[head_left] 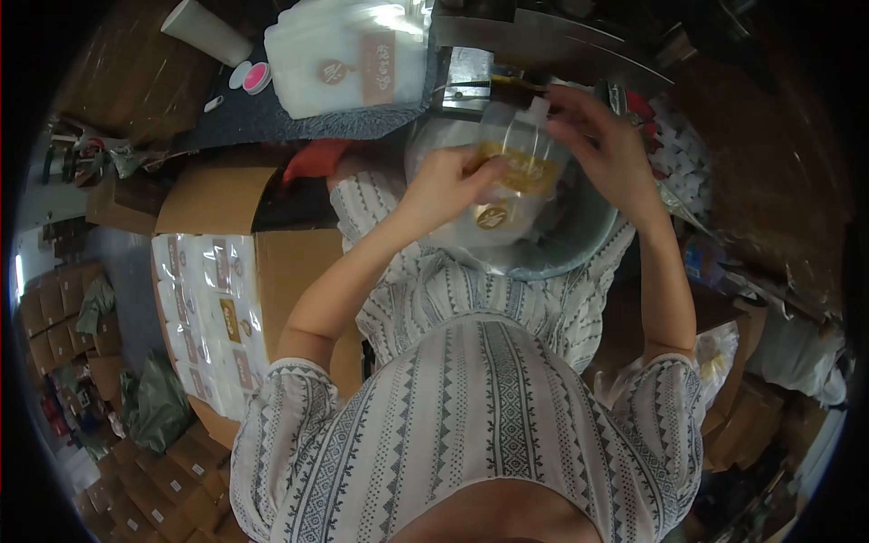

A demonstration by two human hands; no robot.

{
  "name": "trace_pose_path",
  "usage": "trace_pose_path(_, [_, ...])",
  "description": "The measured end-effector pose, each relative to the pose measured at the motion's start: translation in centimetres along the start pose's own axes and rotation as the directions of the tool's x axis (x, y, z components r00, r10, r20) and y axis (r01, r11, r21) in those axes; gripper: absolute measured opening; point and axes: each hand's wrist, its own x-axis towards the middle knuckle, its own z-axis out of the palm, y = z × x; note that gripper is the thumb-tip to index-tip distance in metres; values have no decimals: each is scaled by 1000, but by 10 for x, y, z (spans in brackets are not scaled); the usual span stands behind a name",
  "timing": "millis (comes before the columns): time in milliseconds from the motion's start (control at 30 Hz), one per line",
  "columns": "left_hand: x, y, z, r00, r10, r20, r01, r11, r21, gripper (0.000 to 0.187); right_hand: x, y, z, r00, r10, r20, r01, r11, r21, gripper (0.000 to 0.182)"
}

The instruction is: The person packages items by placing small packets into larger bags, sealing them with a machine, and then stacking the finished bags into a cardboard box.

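A clear plastic pouch with gold printing [528, 174] lies over a round basin [588, 252] on the lap. My left hand [450, 188] is closed on the pouch's left side, thumb over the gold print. Near the pouch's top right corner is my right hand [597, 136], its fingers curved and slightly blurred beside a small white piece [538, 110]. Whether those fingers touch the white piece is unclear. More clear and white plastic shows inside the basin under the pouch.
White printed packs [348, 63] lie on a dark blue cloth [362, 125] at the upper left, near a white roll [206, 33] and a pink round tub [257, 78]. An open carton of packs [210, 317] stands left. Small white pieces [683, 158] are heaped right of the basin.
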Motion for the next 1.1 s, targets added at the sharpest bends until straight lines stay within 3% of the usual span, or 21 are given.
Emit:
trace_pose_path(67, [29,-2,1,975,-202,96,209,975,-71,23,-5,9,-11,995,23,-100,-25,1000,-14,31])
trace_pose_path(100, [40,-5,3,975,-201,98,208,975,-73,23,-9,10,-20,993,46,-106,-57,994,-97,32])
trace_pose_path(167, [55,-6,8,941,-300,159,337,765,-549,25,-19,10,-33,990,72,-118,-93,979,-182,33])
trace_pose_path(267, [51,-3,12,933,-337,124,344,739,-579,29,-30,18,-47,960,119,-255,-223,876,-429,31])
trace_pose_path(333, [46,-10,9,954,-300,27,275,832,-482,32,-31,39,-54,874,335,-351,-480,483,-733,29])
trace_pose_path(367, [45,-14,4,970,-237,-63,198,909,-366,35,-32,52,-57,873,336,-353,-481,484,-731,29])
trace_pose_path(400, [49,-22,-12,970,-233,-65,194,911,-364,35,-31,67,-59,889,350,-295,-449,539,-713,28])
trace_pose_path(433, [55,-35,-35,883,195,-427,-63,951,302,41,-30,77,-62,902,363,-234,-417,591,-690,28])
trace_pose_path(467, [54,-46,-50,618,690,-378,-40,507,861,49,-29,84,-65,900,368,-234,-420,592,-688,28])
trace_pose_path(500, [47,-59,-50,619,690,-375,-42,506,862,49,-27,89,-68,928,332,-169,-356,660,-662,27])
trace_pose_path(533, [36,-75,-46,727,614,-307,29,419,908,49,-26,92,-70,953,286,-104,-285,722,-630,27])
trace_pose_path(567, [28,-80,-46,819,517,-250,89,316,945,50,-25,89,-70,955,279,-104,-280,724,-630,27])
trace_pose_path(600, [24,-85,-52,815,523,-250,91,310,946,50,-26,83,-69,953,256,-161,-300,736,-607,26])
trace_pose_path(667, [5,-86,-58,841,469,-270,14,481,877,33,-34,62,-65,946,249,-209,-325,745,-583,26])
trace_pose_path(700, [-5,-83,-61,844,463,-271,15,485,875,33,-36,43,-67,945,260,-198,-321,852,-413,23])
trace_pose_path(733, [-12,-73,-66,836,403,-372,49,621,782,23,-34,30,-64,946,264,-187,-303,926,-227,20])
trace_pose_path(767, [-20,-64,-68,824,328,-462,81,739,669,14,-32,24,-56,948,261,-184,-300,926,-228,20])
trace_pose_path(833, [-29,-44,-56,807,383,-450,30,734,679,9,-28,11,-37,990,124,-65,-96,940,329,15])
trace_pose_path(967, [-35,0,-36,832,399,-386,-58,753,655,6,-14,-26,3,999,-20,-44,34,929,368,13])
trace_pose_path(1033, [-33,10,-30,857,402,-323,-128,773,621,6,-11,-36,8,998,-56,26,55,996,66,15])
trace_pose_path(1100, [-29,10,-22,877,406,-259,-196,792,578,7,-9,-23,16,997,-74,23,69,986,152,17])
